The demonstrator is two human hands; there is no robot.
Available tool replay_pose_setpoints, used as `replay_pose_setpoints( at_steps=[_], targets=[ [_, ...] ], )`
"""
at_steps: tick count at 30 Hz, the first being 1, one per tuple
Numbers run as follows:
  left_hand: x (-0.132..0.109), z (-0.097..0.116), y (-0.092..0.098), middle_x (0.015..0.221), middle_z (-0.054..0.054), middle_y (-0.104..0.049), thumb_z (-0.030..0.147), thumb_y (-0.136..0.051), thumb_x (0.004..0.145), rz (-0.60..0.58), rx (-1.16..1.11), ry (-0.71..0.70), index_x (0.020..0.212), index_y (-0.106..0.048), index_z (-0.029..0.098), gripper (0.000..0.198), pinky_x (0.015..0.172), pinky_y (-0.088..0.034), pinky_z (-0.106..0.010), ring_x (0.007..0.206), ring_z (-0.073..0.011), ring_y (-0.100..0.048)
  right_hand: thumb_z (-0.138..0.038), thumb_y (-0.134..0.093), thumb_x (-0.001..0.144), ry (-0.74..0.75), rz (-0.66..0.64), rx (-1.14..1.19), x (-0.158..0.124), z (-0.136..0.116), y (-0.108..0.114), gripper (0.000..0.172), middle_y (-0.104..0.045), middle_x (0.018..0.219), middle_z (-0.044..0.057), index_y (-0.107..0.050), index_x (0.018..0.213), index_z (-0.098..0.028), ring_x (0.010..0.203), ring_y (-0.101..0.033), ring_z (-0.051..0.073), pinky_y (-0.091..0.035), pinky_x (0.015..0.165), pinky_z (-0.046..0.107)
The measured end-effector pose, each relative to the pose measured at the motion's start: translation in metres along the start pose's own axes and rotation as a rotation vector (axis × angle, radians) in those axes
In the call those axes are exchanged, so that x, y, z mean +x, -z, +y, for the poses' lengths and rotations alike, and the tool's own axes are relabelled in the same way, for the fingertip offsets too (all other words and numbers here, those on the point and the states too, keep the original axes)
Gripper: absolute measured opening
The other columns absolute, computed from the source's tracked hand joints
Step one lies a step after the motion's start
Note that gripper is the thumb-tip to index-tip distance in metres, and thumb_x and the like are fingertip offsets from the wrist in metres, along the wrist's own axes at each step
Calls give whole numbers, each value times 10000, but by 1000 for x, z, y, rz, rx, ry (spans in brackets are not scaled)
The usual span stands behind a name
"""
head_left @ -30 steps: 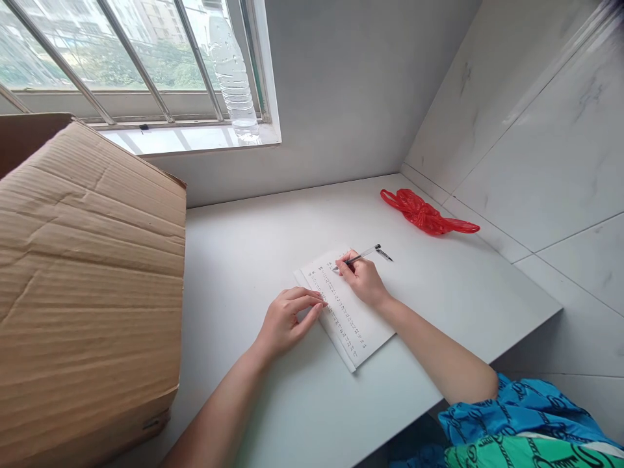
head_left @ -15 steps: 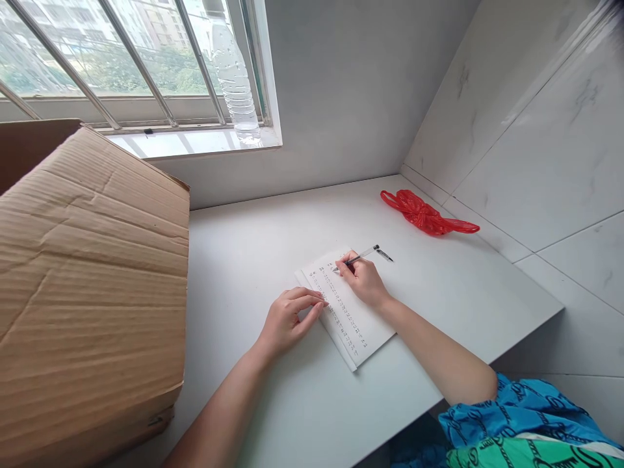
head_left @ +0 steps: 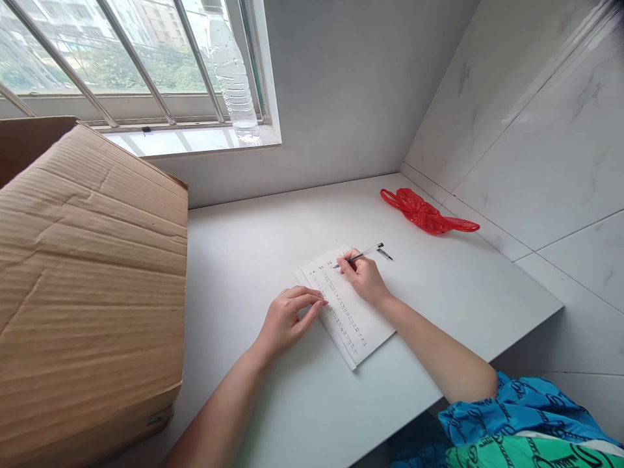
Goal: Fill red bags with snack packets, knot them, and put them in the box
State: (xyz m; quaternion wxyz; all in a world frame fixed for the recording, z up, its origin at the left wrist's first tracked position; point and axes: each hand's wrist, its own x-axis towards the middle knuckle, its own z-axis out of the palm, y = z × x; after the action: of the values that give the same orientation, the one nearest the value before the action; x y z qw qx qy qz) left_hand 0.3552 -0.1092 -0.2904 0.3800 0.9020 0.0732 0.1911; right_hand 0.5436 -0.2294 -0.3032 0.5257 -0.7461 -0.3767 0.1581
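Note:
A white notebook point(head_left: 368, 338) lies at a slant on the white table, its page bearing rows of small dark handwriting. My right hand point(head_left: 363, 279) pinches a clear-barrelled pen point(head_left: 366, 251), the tip at the upper part of the page, by the written rows. The black pen cap point(head_left: 385, 255) rests on the table just beyond the pen's back end. My left hand point(head_left: 294, 316) lies with fingers stretched out, fingertips on the notebook's left side, holding nothing.
A large open cardboard box point(head_left: 97, 279) stands along the left. Crumpled at the back right is a red plastic bag point(head_left: 424, 211). A water bottle point(head_left: 234, 78) stands on the sill of the barred window. The table's edge point(head_left: 526, 335) runs along the right front.
The pen has tilted slightly in my right hand, its back end shifting a little to the right. My left hand stays in place.

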Motion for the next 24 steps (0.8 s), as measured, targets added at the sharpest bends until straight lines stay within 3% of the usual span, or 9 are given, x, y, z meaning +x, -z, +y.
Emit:
replay_pose_setpoints(
  at_steps=[17,24],
  targets=[
    [1,1,1,1005,-43,-738,284,-530,962,6,-6,-17,926,-761,256,235,859,-544,-300,970,-181,-682,-497,-496,935,28,0,-26,-1,0,0,296,-615,684,-9,-537,806,-234,491,-479,126,-368,502,252],
    [1,1,0,999,-44,-738,293,-535,961,10,5,-9,917,-765,258,237,848,-548,-299,966,-185,-683,-475,-498,935,43,-13,-52,-1,-1,1,282,-630,690,-9,-540,800,-231,551,-550,138,-404,550,256]
  ],
)
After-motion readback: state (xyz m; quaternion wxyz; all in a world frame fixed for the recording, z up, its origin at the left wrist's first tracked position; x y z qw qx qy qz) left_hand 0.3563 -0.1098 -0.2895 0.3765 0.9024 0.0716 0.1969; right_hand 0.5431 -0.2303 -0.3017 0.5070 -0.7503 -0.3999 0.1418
